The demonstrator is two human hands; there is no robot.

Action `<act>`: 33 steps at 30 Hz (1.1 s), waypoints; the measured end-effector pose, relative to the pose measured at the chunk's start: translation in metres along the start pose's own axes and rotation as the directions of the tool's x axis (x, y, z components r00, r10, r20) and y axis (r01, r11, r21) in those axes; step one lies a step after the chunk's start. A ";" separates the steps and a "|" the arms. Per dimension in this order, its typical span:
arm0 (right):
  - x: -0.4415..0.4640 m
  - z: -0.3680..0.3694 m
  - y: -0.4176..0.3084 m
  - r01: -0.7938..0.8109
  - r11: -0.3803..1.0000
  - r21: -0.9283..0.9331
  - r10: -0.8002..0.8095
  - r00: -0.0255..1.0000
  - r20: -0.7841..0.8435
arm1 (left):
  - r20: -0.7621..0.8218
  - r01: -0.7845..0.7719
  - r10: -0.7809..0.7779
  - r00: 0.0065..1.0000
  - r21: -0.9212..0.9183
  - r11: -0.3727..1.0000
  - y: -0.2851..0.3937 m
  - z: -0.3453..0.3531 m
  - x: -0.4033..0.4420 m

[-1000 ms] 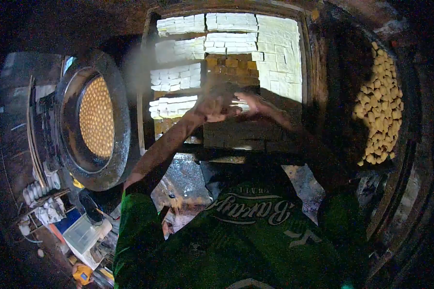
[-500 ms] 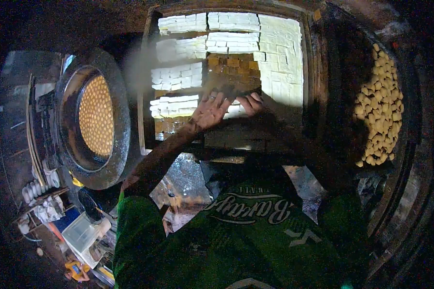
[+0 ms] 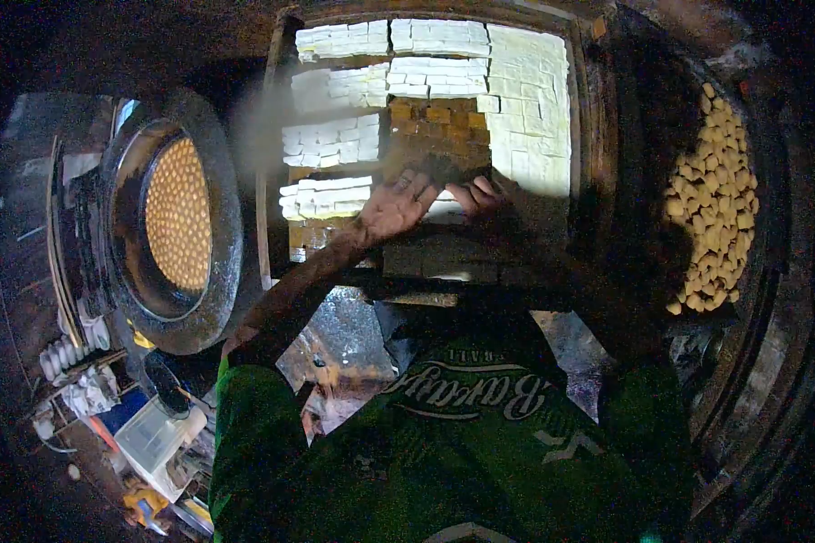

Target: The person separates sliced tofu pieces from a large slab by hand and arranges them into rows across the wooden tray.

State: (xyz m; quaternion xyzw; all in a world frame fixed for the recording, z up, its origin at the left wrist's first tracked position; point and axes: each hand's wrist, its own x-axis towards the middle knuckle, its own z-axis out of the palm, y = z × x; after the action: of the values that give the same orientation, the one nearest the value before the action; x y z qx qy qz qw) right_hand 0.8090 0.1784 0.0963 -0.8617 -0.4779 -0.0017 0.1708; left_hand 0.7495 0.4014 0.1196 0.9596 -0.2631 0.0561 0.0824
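White tofu blocks [image 3: 438,36], cut into rows, lie in a shallow wooden tray [image 3: 598,118]. My left hand [image 3: 397,206], a ring on one finger, rests over the near middle of the tray with its fingers stretched forward. Close beside it, my right hand [image 3: 476,195] has slightly bent, parted fingers and is partly in shadow. Between and below the two hands shows a short row of white tofu [image 3: 444,212], which both seem to touch. Just beyond my fingertips is a patch of bare brown tray bottom [image 3: 436,127].
Left of the tray stands a large round pan [image 3: 222,235] full of small pale pieces [image 3: 179,217]. At the right, a dark container holds a heap of yellow-tan chunks [image 3: 714,204]. A clear plastic box [image 3: 150,434] sits lower left, near a partly visible person [image 3: 145,509].
Both hands stay at nearly the same spot over the near tofu row, with only slight finger movement. The whole view has shifted a little.
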 end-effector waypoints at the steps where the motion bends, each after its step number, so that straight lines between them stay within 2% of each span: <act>1: -0.001 0.000 -0.009 -0.042 0.999 0.030 0.043 0.999 -0.010 | 0.015 -0.021 0.020 1.000 0.051 0.998 0.002 -0.002 -0.001; 3: -0.002 0.006 -0.014 -0.084 0.995 0.061 0.086 0.996 -0.016 | -0.033 -0.022 0.025 0.999 0.084 0.996 0.004 0.001 -0.007; 5: -0.009 0.028 -0.009 0.019 0.988 -0.155 -0.060 0.963 -0.264 | -0.084 -0.025 0.035 0.996 0.119 0.993 0.004 0.008 -0.012; 6: -0.011 0.033 -0.005 0.018 0.987 -0.158 -0.060 0.962 -0.265 | -0.133 -0.047 0.072 0.988 0.183 0.982 0.004 0.008 -0.012; 8: -0.017 0.041 0.005 0.059 0.994 -0.088 -0.071 0.986 -0.150 | -0.179 -0.065 0.111 0.978 0.248 0.967 0.002 0.008 -0.010; 9: -0.026 0.063 0.022 0.059 0.994 -0.088 -0.072 0.986 -0.151 | -0.027 -0.005 0.008 1.000 0.134 0.991 0.001 -0.003 -0.002; 10: -0.037 0.096 0.050 0.119 0.971 -0.209 -0.140 0.986 -0.092 | 0.136 0.076 -0.080 0.987 0.029 0.997 0.000 -0.017 0.008; 11: -0.035 0.116 0.070 0.184 0.929 -0.322 -0.203 0.979 -0.024 | 0.304 0.175 -0.149 0.941 -0.060 0.983 -0.003 -0.032 0.019; 12: -0.010 0.108 0.074 0.187 0.929 -0.319 -0.205 0.979 -0.023 | 0.469 0.285 -0.193 0.862 -0.133 0.949 -0.005 -0.041 0.027; 13: 0.026 0.080 0.072 0.068 0.978 0.198 -0.115 0.963 0.242 | 0.624 0.399 -0.206 0.754 -0.186 0.898 -0.009 -0.043 0.032; 14: 0.053 0.045 0.066 -0.204 0.770 0.604 -0.160 0.855 0.493 | 0.451 0.339 -0.164 0.877 -0.340 0.877 -0.030 0.012 0.027; 15: 0.057 0.005 0.053 -0.204 0.790 0.578 -0.088 0.896 0.436 | 0.539 0.460 -0.191 0.820 -0.423 0.781 -0.027 -0.030 0.046; 17: 0.072 -0.040 0.043 -0.263 0.769 0.583 -0.068 0.873 0.483 | 0.376 0.380 -0.183 0.908 -0.556 0.739 -0.040 -0.003 0.046; 18: 0.075 -0.046 0.043 -0.258 0.804 0.536 -0.063 0.859 0.508 | 0.373 0.379 -0.185 0.909 -0.558 0.738 -0.038 -0.014 0.047; 20: 0.051 -0.041 0.030 -0.256 0.810 0.528 -0.013 0.891 0.454 | 0.548 0.522 -0.205 0.811 -0.522 0.675 -0.023 -0.057 0.050; 21: 0.043 -0.036 0.027 -0.253 0.814 0.523 0.035 0.920 0.391 | 0.587 0.480 -0.099 0.804 -0.541 0.690 -0.017 -0.077 0.052; 22: 0.042 -0.028 0.031 -0.326 0.763 0.558 -0.042 0.837 0.546 | 0.546 0.426 -0.100 0.832 -0.513 0.745 -0.018 -0.050 0.040; 23: 0.035 -0.020 0.030 -0.324 0.764 0.558 -0.040 0.839 0.543 | 0.504 0.370 -0.096 0.858 -0.479 0.796 -0.018 -0.023 0.029; 24: 0.022 -0.011 0.024 -0.528 0.423 0.737 0.020 0.818 0.574 | 0.408 0.297 -0.072 0.910 -0.520 0.801 -0.008 -0.042 0.028; 25: 0.017 -0.009 0.020 -0.592 0.215 0.777 0.039 0.800 0.598 | 0.409 0.296 -0.071 0.910 -0.519 0.802 -0.005 -0.049 0.030; 26: 0.012 -0.006 0.016 -0.623 -0.004 0.782 0.058 0.781 0.622 | 0.553 0.384 -0.101 0.827 -0.425 0.819 -0.001 -0.055 0.032; 27: 0.011 -0.008 0.012 -0.590 0.233 0.773 0.091 0.805 0.586 | 0.680 0.458 -0.136 0.720 -0.319 0.830 0.003 -0.055 0.031; 28: 0.010 -0.011 0.007 -0.530 0.458 0.714 0.113 0.831 0.545 | 0.505 0.347 -0.093 0.858 -0.435 0.831 0.003 -0.051 0.024; 29: 0.011 -0.013 0.004 -0.445 0.658 0.607 0.120 0.859 0.499 | 0.507 0.350 -0.095 0.857 -0.436 0.829 0.004 -0.042 0.020; 30: 0.012 -0.015 0.001 -0.338 0.821 0.461 0.112 0.886 0.449 | 0.365 0.274 -0.120 0.923 -0.405 0.872 0.004 -0.028 0.014; 31: 0.011 -0.014 0.000 -0.279 0.884 0.375 0.103 0.899 0.426 | 0.215 0.202 -0.130 0.968 -0.361 0.910 0.005 -0.021 0.011; 32: 0.011 -0.014 -0.001 -0.220 0.934 0.281 0.093 0.911 0.403 | 0.215 0.202 -0.130 0.968 -0.362 0.910 0.007 -0.015 0.007; 33: 0.009 -0.006 0.001 -0.073 0.975 0.210 0.040 0.987 0.156 | 0.207 0.286 -0.232 0.950 -0.288 0.914 0.012 -0.012 0.005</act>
State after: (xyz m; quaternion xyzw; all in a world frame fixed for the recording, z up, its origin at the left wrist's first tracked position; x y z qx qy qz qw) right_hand 0.8156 0.1835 0.1035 -0.8491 -0.4620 0.1200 0.2263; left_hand 0.7472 0.3913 0.1338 0.9618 -0.1448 -0.0793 0.2183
